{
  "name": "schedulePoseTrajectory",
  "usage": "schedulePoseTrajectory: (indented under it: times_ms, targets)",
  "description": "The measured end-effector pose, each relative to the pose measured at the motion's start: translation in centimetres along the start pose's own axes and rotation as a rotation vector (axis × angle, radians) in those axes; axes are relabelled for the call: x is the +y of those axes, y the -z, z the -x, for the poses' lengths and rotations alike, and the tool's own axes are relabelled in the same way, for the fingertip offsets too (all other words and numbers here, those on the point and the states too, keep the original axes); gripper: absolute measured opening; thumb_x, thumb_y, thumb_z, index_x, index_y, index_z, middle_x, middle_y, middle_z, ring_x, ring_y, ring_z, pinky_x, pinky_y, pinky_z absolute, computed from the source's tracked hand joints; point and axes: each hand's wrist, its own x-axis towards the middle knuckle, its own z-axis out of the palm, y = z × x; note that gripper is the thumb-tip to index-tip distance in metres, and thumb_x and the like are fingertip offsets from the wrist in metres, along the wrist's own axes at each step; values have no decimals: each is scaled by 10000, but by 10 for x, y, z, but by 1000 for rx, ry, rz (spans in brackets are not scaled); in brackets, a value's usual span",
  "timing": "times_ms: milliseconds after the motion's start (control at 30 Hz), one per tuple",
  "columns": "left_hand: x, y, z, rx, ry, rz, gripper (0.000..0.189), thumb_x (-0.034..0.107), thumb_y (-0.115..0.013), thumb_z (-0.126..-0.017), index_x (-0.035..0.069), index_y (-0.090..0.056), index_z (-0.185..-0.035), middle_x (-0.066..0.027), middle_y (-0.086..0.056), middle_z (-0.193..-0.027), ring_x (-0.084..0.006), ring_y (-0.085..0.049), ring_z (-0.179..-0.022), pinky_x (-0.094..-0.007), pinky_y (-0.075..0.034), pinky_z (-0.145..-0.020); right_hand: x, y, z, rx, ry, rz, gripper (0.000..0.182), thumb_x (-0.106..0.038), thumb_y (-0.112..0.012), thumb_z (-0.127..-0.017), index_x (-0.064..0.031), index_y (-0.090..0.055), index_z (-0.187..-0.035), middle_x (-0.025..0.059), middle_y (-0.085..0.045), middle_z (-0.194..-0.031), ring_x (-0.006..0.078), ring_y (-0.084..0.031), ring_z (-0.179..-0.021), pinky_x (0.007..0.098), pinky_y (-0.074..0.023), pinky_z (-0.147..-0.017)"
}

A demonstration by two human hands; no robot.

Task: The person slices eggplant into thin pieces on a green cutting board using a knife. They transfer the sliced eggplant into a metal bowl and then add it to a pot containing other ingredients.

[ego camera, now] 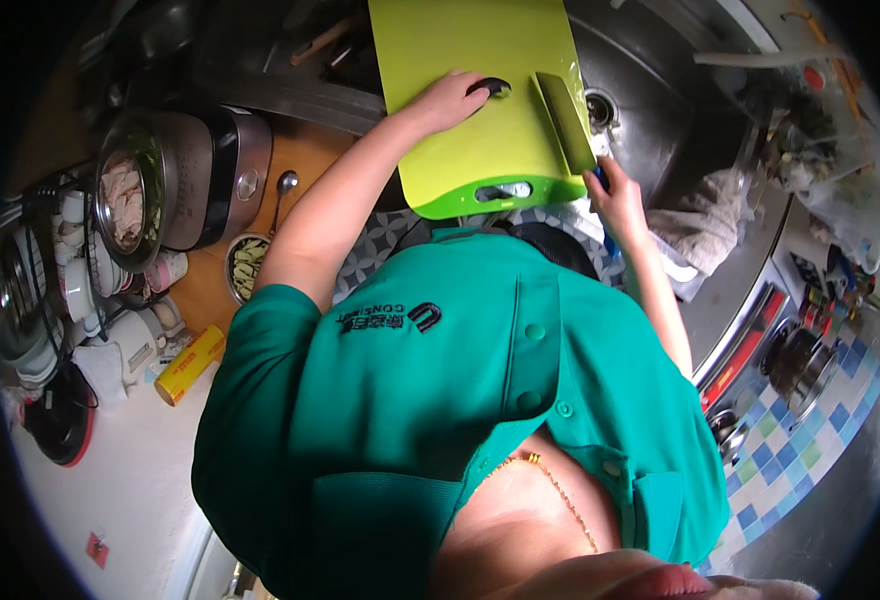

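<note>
Near the middle of a yellow-green cutting board (455, 165), my left hand (451, 101) grips a dark, glossy, rounded piece (494, 85) with a little green at its end; what it is cannot be told. My right hand (616, 196) holds the blue handle of a cleaver (566, 124) at the board's near right corner. The cleaver's broad blade lies along the board's right side, apart from the dark piece. The board reaches over the edge of a steel sink (650, 82).
At the left are a rice cooker (218, 176), a bowl of pale meat slices (123, 202), a spoon (284, 191), a bowl of sliced green vegetable (247, 266) and a yellow cling-film box (190, 365). A grey cloth (702, 221) and a pot (800, 367) are at the right.
</note>
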Motion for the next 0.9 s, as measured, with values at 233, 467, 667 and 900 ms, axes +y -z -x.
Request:
schedulePoseTrajectory:
  times_ms: [233,467,667,900]
  targets:
    - [15,-23,9,403,-261,-237,242,102,-611,-826,44,-603,-1062,-148,-573,-1008,-320,-558,-957,-389,-458,-850,-2,5,-9,32,180,359,204,-206,-571,-849,-53,-535,-980,222,-623,-776,404,-613,-769,476,-480,-660]
    - [13,-23,6,418,-387,-261,186,51,-654,-756,25,-617,-936,-117,-581,-933,-314,-563,-908,-377,-474,-807,-50,29,-11,-1,493,731,135,-204,-532,-870,-91,-493,-932,128,-608,-716,333,-624,-647,450,-501,-559]
    - [11,-24,0,389,-414,-281,166,71,-654,-751,42,-617,-910,-90,-584,-928,-292,-560,-926,-381,-479,-811,-37,-5,-60,-58,484,735,133,-190,-520,-872,-87,-496,-952,134,-602,-664,347,-618,-629,461,-495,-550]
    - [6,-26,3,445,-402,-294,157,83,-658,-749,38,-611,-892,-96,-579,-905,-299,-554,-903,-384,-481,-790,-51,20,-45,-106,516,728,148,-207,-512,-869,-82,-501,-947,153,-607,-672,354,-621,-647,475,-487,-564]
